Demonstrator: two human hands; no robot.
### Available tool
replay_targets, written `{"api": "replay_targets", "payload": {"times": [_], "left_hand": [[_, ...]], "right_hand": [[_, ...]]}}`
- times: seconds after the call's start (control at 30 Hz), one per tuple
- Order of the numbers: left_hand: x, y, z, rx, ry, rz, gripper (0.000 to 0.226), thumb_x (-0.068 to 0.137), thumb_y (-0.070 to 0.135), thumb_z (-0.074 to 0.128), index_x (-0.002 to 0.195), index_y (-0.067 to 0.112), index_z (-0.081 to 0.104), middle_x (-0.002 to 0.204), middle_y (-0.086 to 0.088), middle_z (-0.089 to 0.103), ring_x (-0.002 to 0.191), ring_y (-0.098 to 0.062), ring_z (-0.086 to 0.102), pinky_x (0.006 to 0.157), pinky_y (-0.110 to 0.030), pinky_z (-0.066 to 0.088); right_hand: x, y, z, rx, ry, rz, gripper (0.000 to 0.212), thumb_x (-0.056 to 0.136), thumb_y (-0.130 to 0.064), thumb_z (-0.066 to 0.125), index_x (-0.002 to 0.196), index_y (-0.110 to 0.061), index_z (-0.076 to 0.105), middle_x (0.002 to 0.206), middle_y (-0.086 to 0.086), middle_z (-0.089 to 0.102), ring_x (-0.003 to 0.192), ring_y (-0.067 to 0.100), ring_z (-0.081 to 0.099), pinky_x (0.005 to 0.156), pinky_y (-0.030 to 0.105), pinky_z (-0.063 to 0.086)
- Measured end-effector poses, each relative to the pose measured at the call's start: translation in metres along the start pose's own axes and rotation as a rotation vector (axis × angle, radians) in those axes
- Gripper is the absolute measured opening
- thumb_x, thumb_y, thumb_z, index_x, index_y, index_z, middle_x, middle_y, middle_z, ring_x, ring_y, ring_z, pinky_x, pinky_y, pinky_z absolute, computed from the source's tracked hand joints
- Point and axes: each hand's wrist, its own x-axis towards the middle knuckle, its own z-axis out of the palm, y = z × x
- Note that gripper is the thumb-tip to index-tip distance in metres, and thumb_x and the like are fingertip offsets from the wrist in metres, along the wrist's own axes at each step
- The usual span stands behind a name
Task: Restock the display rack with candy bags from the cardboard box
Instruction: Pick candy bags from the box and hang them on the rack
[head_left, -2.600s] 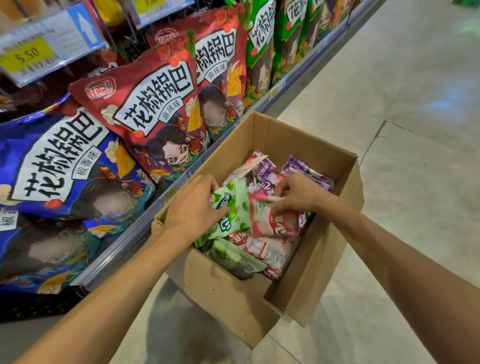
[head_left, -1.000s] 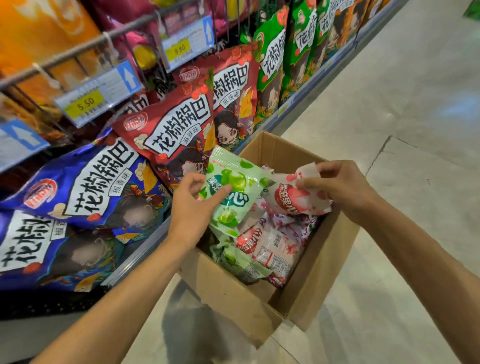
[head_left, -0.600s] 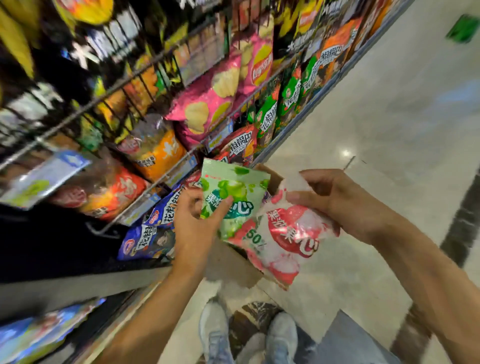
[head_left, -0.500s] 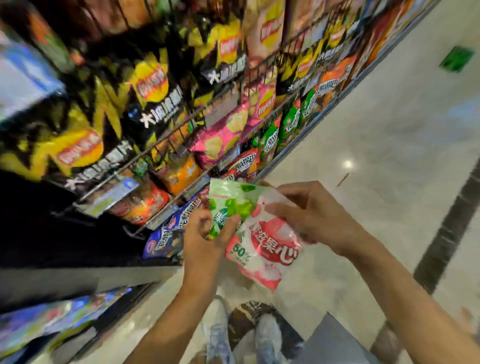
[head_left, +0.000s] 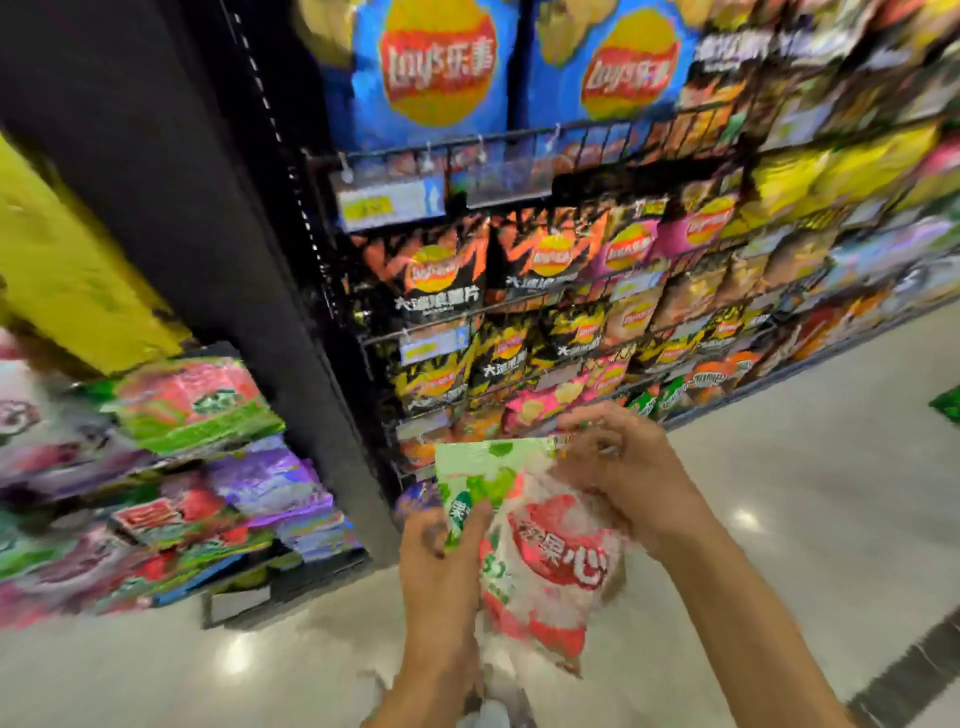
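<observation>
Gripping the green candy bag (head_left: 480, 475) in the left hand (head_left: 441, 566), with thumb across its front; grasping the top of the red candy bag (head_left: 556, 561) in the right hand (head_left: 628, 478). Overlapping, held above the floor (head_left: 779, 519) before the chip shelves (head_left: 571, 291). Lifted out of the cardboard box since a second ago. Newly in view at left since half a second back: display rack (head_left: 270, 582) stacked with blurred candy packs

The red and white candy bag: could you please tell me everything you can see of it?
The red and white candy bag is a glossy, crinkled plastic pouch with a red patch bearing white characters. It hangs tilted above the floor, gripped at its top by the right hand, overlapping the green candy bag that the left hand holds.
</observation>
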Motion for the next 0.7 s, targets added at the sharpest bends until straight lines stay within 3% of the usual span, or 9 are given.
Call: {"api": "replay_targets", "payload": {"times": [0.13,0.27,0.33,0.4,0.5,0.6,0.7], "left_hand": [[-0.024,0.020,-0.031,-0.143,0.119,0.036,0.025,0.083,0.025,0.075,0.082,0.016,0.051,0.066,-0.002,0.042,0.049,-0.010,0.040,0.050,-0.022,0.033],[-0.030,0.053,-0.083,-0.254,0.180,0.096,0.030,0.083,0.022,0.076,0.096,0.009,0.053,0.071,-0.002,0.050,0.056,-0.019,0.043,0.061,-0.039,0.039],[-0.031,0.071,-0.116,-0.275,0.209,0.137,0.029,0.085,0.018,0.074,0.100,0.006,0.052,0.074,-0.002,0.053,0.055,-0.015,0.050,0.062,-0.037,0.045],[-0.036,0.088,-0.150,-0.298,0.225,0.165,0.028,0.086,0.021,0.073,0.099,0.010,0.051,0.087,-0.006,0.053,0.065,-0.014,0.059,0.067,-0.035,0.050],[-0.039,0.107,-0.203,-0.346,0.277,0.222,0.023,0.086,0.022,0.073,0.093,0.019,0.051,0.100,-0.004,0.059,0.070,-0.015,0.066,0.066,-0.037,0.052],[-0.046,0.128,-0.249,-0.385,0.283,0.297,0.024,0.085,0.021,0.074,0.096,0.019,0.052,0.094,0.000,0.073,0.073,-0.018,0.075,0.054,-0.030,0.056],[-0.053,0.149,-0.283,-0.425,0.281,0.375,0.022,0.086,0.021,0.072,0.092,0.024,0.052,0.083,0.011,0.075,0.082,-0.022,0.075,0.063,-0.037,0.060]], "right_hand": [[-0.010,-0.025,0.051,-0.108,0.024,-0.128,0.042,0.064,0.022,0.076,0.087,-0.013,0.068,0.063,0.002,0.050,0.049,0.006,0.048,0.049,0.020,0.040],[-0.030,-0.046,0.116,-0.152,0.044,-0.275,0.036,0.070,0.016,0.075,0.097,-0.008,0.068,0.075,0.009,0.055,0.053,0.005,0.050,0.053,0.013,0.042],[-0.045,-0.056,0.147,-0.090,0.131,-0.330,0.033,0.075,0.006,0.078,0.099,-0.013,0.066,0.078,0.003,0.057,0.060,0.003,0.055,0.058,0.015,0.048],[-0.069,-0.063,0.174,0.026,0.187,-0.310,0.037,0.077,-0.006,0.081,0.107,-0.015,0.063,0.084,0.001,0.059,0.071,0.005,0.059,0.063,0.013,0.050],[-0.113,-0.066,0.223,0.140,-0.011,-0.129,0.047,0.075,-0.019,0.079,0.117,-0.016,0.059,0.102,0.008,0.068,0.078,0.011,0.068,0.059,0.012,0.051],[-0.147,-0.068,0.275,0.196,-0.189,-0.027,0.052,0.070,-0.011,0.083,0.116,-0.019,0.060,0.105,0.001,0.075,0.090,0.013,0.074,0.071,0.029,0.061],[-0.165,-0.078,0.314,0.318,-0.228,-0.029,0.061,0.066,-0.011,0.082,0.122,-0.014,0.060,0.110,0.005,0.075,0.100,0.024,0.073,0.088,0.047,0.058]]}}
